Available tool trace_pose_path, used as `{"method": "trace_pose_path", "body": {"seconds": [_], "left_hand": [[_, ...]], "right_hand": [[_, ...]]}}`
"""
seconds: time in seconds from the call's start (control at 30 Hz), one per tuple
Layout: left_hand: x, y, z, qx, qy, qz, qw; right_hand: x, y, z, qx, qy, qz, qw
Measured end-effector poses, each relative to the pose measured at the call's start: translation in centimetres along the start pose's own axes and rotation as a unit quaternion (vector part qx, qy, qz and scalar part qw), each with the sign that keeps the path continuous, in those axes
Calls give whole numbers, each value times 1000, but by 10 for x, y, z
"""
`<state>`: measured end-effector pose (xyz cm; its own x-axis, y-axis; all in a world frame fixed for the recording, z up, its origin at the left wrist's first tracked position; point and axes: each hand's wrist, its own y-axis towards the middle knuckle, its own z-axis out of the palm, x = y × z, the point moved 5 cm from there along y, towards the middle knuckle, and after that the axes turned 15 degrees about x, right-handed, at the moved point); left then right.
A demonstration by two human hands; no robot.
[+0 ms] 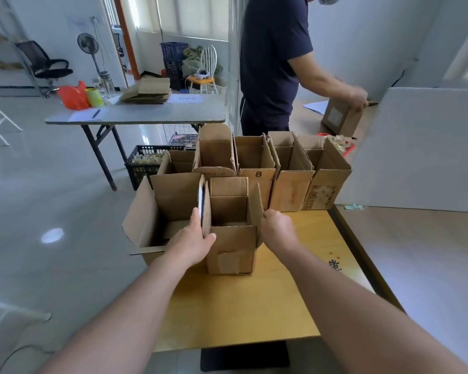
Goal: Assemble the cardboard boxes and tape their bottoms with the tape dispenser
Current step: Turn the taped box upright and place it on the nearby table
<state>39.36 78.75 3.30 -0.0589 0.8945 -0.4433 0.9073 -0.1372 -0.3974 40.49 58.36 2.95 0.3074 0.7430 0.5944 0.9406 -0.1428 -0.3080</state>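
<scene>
An upright open cardboard box stands on the yellow wooden table, its top flaps raised. My left hand grips the box's left flap, thumb on the front wall. My right hand holds the right flap at its edge. A wider open box stands just left of it, touching. Behind them is a row of several assembled open boxes, one marked "8". No tape dispenser is visible.
Another person stands behind the row, handling a box on a far surface. A grey folding table with flat cardboard stands at back left. A black crate sits on the floor. A white board leans at right.
</scene>
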Motion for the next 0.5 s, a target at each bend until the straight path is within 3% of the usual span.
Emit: {"method": "trace_pose_path", "body": {"seconds": [0.2,0.33,0.43,0.5], "left_hand": [[0,4,-1,-12,28,9,1000],[-7,3,-2,2,19,-5,1000],[-19,-3,-9,-57,79,-23,995],[-37,-11,-10,-110,99,16,989]], "right_hand": [[0,1,3,29,15,-17,999],[-6,-15,-6,18,-74,-13,997],[-15,-32,-22,-25,-150,-2,988],[-21,-46,-31,-53,-171,-7,984]]}}
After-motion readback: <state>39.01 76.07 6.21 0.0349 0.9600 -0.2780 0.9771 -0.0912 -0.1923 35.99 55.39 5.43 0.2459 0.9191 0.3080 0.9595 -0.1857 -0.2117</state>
